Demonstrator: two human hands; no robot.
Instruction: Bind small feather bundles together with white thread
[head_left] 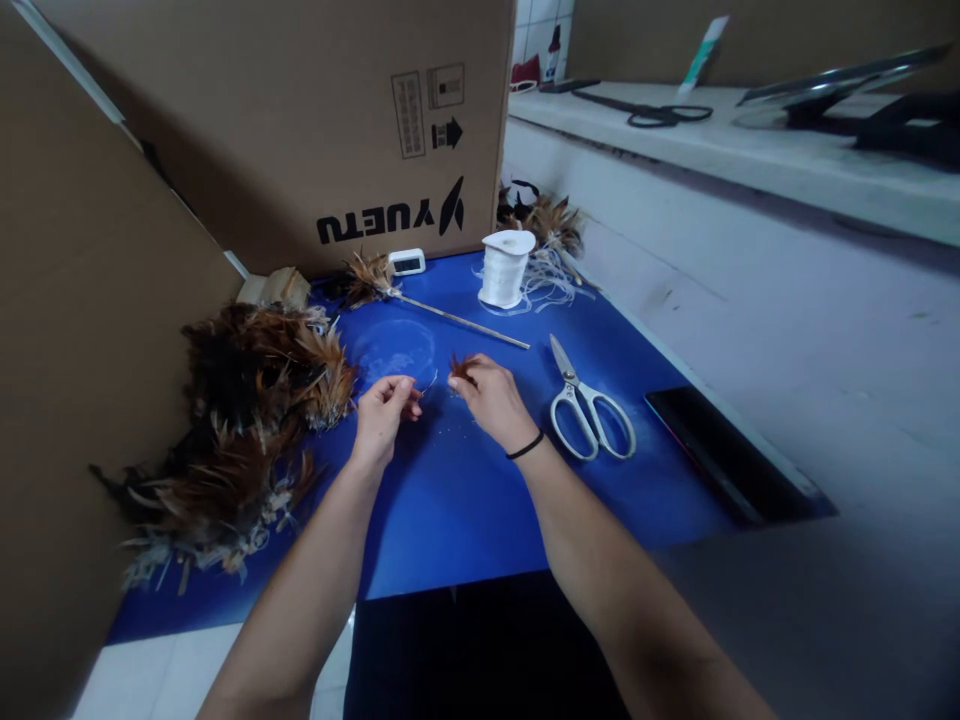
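Over the blue table, my left hand (384, 412) is closed in a pinch. A thin pale strand sticks out past its fingertips; I cannot make out exactly what it is. My right hand (487, 393), with a black band at the wrist, pinches a small tuft of brown feathers (461, 367). The two hands are a short gap apart. Left of them lies a big heap of brown and black feathers (262, 380). Beyond them rests a thin stick with feathers at one end (465, 323). Scissors with pale handles (574, 385) lie to the right, blades partly apart.
A spool of white ribbon (504, 272) stands at the back, beside more feathers (555, 222). Near it is a small white digital display (406, 262). Cardboard (300, 120) walls the back and left. A dark phone-like slab (727, 450) lies at right, below a ledge (750, 150).
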